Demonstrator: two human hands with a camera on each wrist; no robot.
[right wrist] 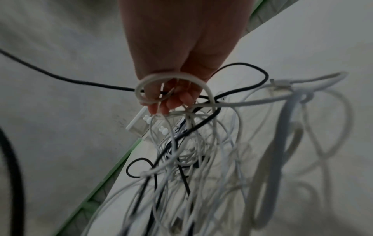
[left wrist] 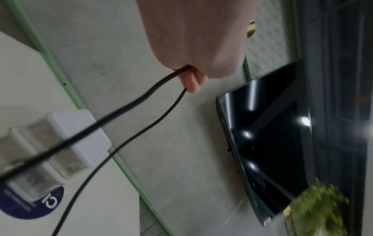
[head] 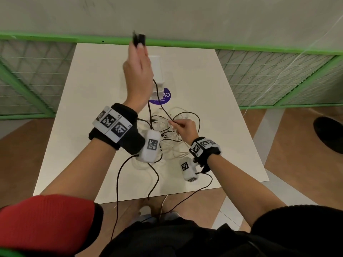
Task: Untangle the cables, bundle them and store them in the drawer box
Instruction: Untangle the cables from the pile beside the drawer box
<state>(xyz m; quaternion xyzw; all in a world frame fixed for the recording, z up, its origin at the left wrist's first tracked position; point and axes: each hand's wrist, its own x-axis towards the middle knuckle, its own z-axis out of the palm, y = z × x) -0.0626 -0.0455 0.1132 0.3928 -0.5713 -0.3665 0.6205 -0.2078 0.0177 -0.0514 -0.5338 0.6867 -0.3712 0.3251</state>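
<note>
My left hand (head: 138, 46) is raised high over the white table (head: 89, 112) and grips a black cable (head: 161, 106) near its plug end (head: 139, 38). Two black strands (left wrist: 139, 99) run from the fist (left wrist: 193, 47) down to the tangle. A heap of white and black cables (head: 167, 134) lies mid-table. My right hand (head: 173, 124) is in that heap, fingers (right wrist: 167, 102) curled through a white cable loop (right wrist: 171, 76), lifting several strands (right wrist: 191, 151). The small white drawer box (head: 157, 71) stands behind the heap, with translucent drawers (left wrist: 38, 135).
A round purple sticker (head: 164, 98) lies under the box. A green-framed mesh fence (head: 269, 75) runs along the far table edge. A black cable (head: 155, 184) hangs over the near edge. A dark screen (left wrist: 268, 140) is mounted on the wall. A black object (head: 330, 134) lies on the floor at right.
</note>
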